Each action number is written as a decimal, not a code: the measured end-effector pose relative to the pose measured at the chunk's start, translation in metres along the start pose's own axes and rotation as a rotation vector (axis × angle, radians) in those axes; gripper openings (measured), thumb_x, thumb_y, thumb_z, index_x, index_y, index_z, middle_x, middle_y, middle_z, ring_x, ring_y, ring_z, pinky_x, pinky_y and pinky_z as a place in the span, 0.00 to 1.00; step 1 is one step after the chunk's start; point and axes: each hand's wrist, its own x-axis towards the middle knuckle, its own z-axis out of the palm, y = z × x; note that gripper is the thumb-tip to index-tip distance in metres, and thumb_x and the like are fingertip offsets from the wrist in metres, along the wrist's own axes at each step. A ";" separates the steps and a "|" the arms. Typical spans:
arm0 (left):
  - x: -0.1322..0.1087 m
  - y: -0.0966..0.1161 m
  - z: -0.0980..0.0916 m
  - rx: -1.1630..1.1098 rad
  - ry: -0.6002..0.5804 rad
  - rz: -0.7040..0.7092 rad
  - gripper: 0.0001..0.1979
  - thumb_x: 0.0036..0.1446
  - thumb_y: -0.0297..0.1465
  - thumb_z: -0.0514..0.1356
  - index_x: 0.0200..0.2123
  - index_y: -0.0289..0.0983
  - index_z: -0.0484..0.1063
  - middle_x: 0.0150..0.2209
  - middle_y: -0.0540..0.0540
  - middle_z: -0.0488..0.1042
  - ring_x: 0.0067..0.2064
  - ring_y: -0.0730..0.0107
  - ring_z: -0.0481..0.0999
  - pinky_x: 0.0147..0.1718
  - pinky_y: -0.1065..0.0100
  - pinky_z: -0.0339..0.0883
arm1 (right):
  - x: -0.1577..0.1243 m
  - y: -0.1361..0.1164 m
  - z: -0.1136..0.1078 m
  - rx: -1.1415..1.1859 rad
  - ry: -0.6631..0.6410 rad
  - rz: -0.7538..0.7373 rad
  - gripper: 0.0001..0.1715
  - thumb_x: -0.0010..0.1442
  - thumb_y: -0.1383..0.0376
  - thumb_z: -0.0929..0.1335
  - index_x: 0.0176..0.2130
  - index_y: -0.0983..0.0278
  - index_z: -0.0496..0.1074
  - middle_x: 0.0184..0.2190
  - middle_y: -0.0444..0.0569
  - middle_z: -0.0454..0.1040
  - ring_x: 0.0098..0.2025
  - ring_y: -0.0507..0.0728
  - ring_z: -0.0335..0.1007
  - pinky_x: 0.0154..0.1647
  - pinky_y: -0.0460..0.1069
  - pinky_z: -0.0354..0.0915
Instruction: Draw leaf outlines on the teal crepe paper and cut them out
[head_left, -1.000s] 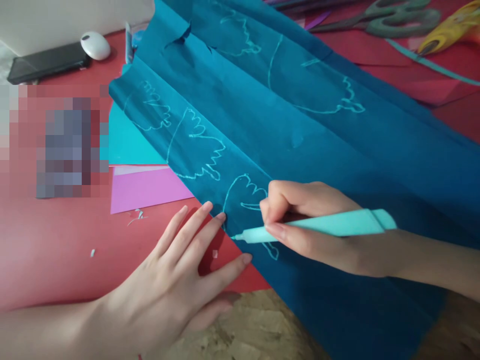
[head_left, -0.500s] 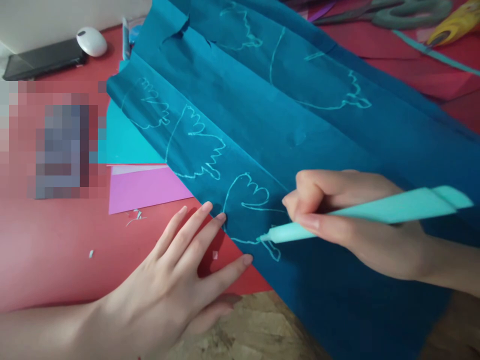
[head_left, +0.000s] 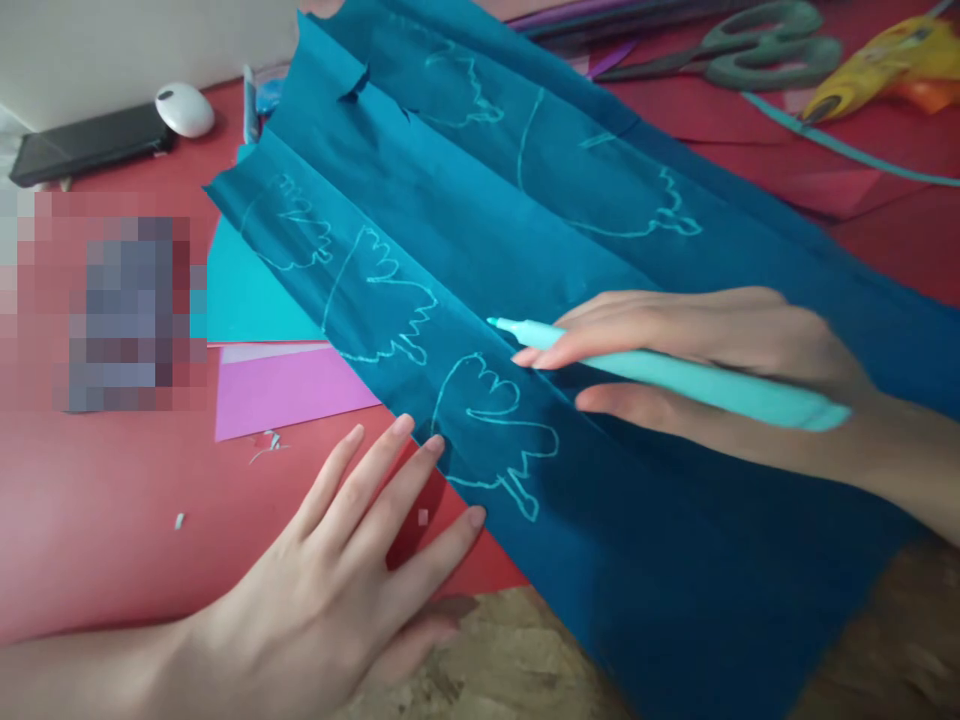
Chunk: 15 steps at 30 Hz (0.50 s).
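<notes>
A big sheet of dark blue paper (head_left: 600, 300) lies creased across the red table (head_left: 112, 520), with several bird outlines drawn on it in light ink. My right hand (head_left: 705, 350) holds a light turquoise marker (head_left: 675, 375) between nearly straight fingers, its tip lifted off the paper and pointing left. The nearest bird outline (head_left: 495, 430) lies just below the marker's tip. My left hand (head_left: 352, 570) rests flat with fingers spread, its fingertips on the blue sheet's near edge.
Turquoise (head_left: 247, 300) and pink (head_left: 285, 385) paper sheets lie under the blue sheet's left side. Grey scissors (head_left: 742, 50) and a yellow glue gun (head_left: 877, 65) are at the back right. A white mouse (head_left: 184, 108) and a black device (head_left: 86, 145) sit at the back left.
My right hand has lifted the marker from the bird outline and swung it up and left, fingers straightening. The outline now shows whole. My left hand has stayed in place.
</notes>
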 end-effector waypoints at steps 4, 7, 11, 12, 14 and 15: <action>-0.002 0.003 0.000 0.101 0.027 0.001 0.23 0.64 0.43 0.47 0.52 0.34 0.68 0.55 0.36 0.66 0.65 0.51 0.47 0.63 0.53 0.39 | 0.000 0.012 -0.002 -0.065 -0.219 -0.123 0.26 0.57 0.52 0.68 0.50 0.61 0.65 0.51 0.51 0.72 0.57 0.59 0.64 0.55 0.52 0.63; -0.003 0.004 -0.001 0.116 0.075 0.033 0.22 0.64 0.41 0.48 0.49 0.31 0.70 0.52 0.39 0.70 0.64 0.53 0.52 0.64 0.52 0.38 | 0.000 0.016 0.000 -0.092 -0.300 -0.154 0.32 0.54 0.49 0.69 0.52 0.63 0.62 0.54 0.54 0.69 0.60 0.60 0.59 0.60 0.57 0.56; -0.001 0.004 -0.005 -0.010 0.062 0.245 0.15 0.64 0.35 0.51 0.46 0.36 0.73 0.48 0.51 0.74 0.56 0.67 0.65 0.65 0.59 0.42 | 0.003 0.017 0.003 -0.120 -0.332 -0.167 0.33 0.55 0.50 0.68 0.53 0.65 0.61 0.55 0.55 0.68 0.61 0.60 0.57 0.62 0.58 0.53; 0.000 0.004 -0.007 -0.035 0.048 0.285 0.14 0.65 0.33 0.50 0.46 0.38 0.73 0.49 0.54 0.74 0.55 0.70 0.67 0.65 0.61 0.43 | 0.003 0.016 0.004 -0.126 -0.334 -0.165 0.33 0.55 0.50 0.68 0.54 0.65 0.61 0.56 0.55 0.67 0.61 0.60 0.57 0.62 0.58 0.53; 0.001 0.004 -0.008 -0.060 0.024 0.311 0.14 0.65 0.32 0.49 0.45 0.38 0.73 0.49 0.56 0.74 0.53 0.71 0.69 0.64 0.63 0.45 | 0.004 0.015 0.006 -0.139 -0.335 -0.168 0.34 0.55 0.51 0.68 0.54 0.66 0.61 0.56 0.56 0.67 0.62 0.60 0.55 0.62 0.58 0.52; 0.002 0.004 -0.009 -0.065 0.018 0.309 0.15 0.66 0.32 0.48 0.46 0.38 0.73 0.48 0.56 0.74 0.52 0.71 0.70 0.64 0.63 0.45 | 0.005 0.014 0.006 -0.145 -0.335 -0.171 0.34 0.55 0.51 0.68 0.54 0.67 0.61 0.56 0.57 0.66 0.62 0.60 0.54 0.62 0.58 0.51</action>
